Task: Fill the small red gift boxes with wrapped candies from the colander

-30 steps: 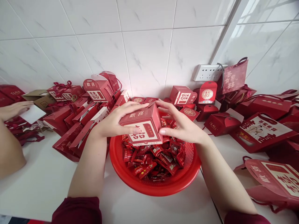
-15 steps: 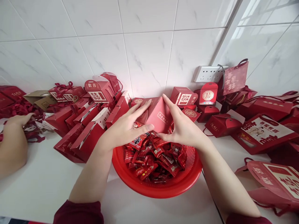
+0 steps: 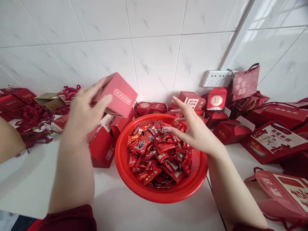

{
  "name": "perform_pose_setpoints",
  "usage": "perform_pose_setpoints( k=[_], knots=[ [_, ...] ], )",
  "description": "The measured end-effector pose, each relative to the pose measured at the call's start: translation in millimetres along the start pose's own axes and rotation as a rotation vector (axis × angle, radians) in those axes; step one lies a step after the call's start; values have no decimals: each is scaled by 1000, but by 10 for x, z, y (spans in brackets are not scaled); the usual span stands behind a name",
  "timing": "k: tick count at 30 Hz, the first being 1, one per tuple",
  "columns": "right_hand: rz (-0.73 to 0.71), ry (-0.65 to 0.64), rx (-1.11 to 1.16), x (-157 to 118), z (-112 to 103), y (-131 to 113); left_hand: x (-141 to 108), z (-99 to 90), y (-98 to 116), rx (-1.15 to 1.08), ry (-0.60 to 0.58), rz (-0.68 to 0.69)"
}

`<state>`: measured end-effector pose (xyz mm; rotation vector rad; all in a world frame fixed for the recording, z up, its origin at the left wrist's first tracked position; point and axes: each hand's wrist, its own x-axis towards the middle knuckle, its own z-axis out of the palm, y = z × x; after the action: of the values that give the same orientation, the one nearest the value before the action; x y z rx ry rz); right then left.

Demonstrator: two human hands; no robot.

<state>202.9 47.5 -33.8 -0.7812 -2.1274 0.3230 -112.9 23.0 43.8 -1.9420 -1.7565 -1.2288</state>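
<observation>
My left hand (image 3: 90, 107) holds a red box (image 3: 120, 98) by its left side, raised and tilted in front of the tiled wall, above other red boxes. Over the right rim of a red basket (image 3: 166, 198), my right hand (image 3: 190, 128) hangs with its fingers apart and nothing in it. Red wrapped packets (image 3: 160, 154) fill the basket.
Red boxes (image 3: 102, 147) stand left of the basket, and more (image 3: 233, 128) lie to its right. A power strip (image 3: 218, 78) is on the wall. At the far left are ribbons (image 3: 33, 118) and another person's arm (image 3: 9, 141).
My left hand has carried the box left and up, away from above the basket. My right hand has let go of it. The other person's arm has shifted left.
</observation>
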Motion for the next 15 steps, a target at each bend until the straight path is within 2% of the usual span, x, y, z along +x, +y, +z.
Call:
perform_pose_setpoints(
  k=[3, 5, 8, 11, 15],
  knots=[
    [-4, 0, 5, 9, -51, 27, 265, -256, -219, 225, 31, -95],
    [-5, -18, -2, 18, -70, 30, 435, -305, -408, 293, -6, -119],
    [2, -61, -18, 28, -71, 27, 623, -229, -755, 339, -105, -172],
    [13, -113, -23, 33, -50, 40, 698, -86, -1063, 387, -275, -207],
    [46, -172, -27, 29, -32, 69, 691, 50, -1253, 393, -354, -180]
  ],
)
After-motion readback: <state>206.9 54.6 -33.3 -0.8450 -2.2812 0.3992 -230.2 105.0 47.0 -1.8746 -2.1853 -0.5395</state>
